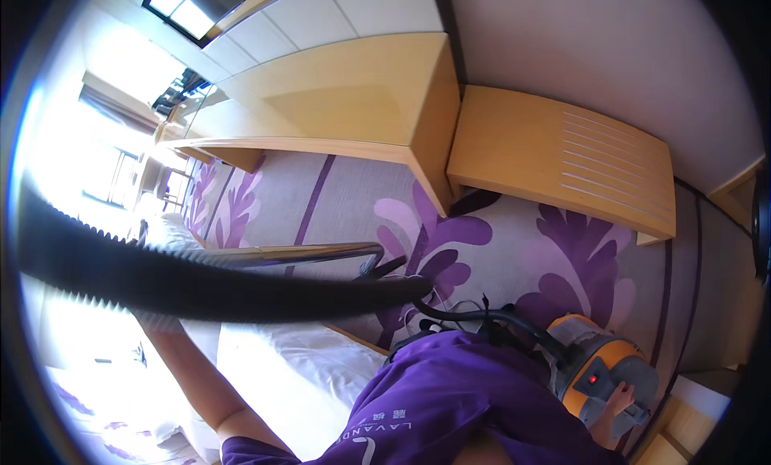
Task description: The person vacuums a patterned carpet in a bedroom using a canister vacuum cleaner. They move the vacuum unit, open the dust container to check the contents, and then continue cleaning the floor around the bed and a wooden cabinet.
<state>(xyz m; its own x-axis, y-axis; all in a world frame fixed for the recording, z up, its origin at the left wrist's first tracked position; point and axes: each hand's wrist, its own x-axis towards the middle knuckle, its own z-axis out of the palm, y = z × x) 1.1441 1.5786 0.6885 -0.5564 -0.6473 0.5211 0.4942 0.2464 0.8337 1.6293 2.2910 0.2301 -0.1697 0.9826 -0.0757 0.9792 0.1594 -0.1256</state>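
A black ribbed vacuum hose [241,284] crosses the left half of the head view, close to the camera and blurred. My left forearm reaches up to it; the hose hides my left hand, so its grip cannot be told. Beyond the hose lies a shiny metal wand [319,252] with a bent end. My right hand [620,399] is closed on the carry handle of an orange and grey canister vacuum cleaner [602,368], low at the right. A red light glows on its top. A black hose runs from it past my waist.
A wooden desk [337,103] and a low slatted wooden luggage bench [560,152] stand against the wall. White bedding [289,356] is at the lower left. A pale cable [409,314] lies on the purple-patterned carpet [361,188]. Wooden furniture [692,417] stands at the lower right.
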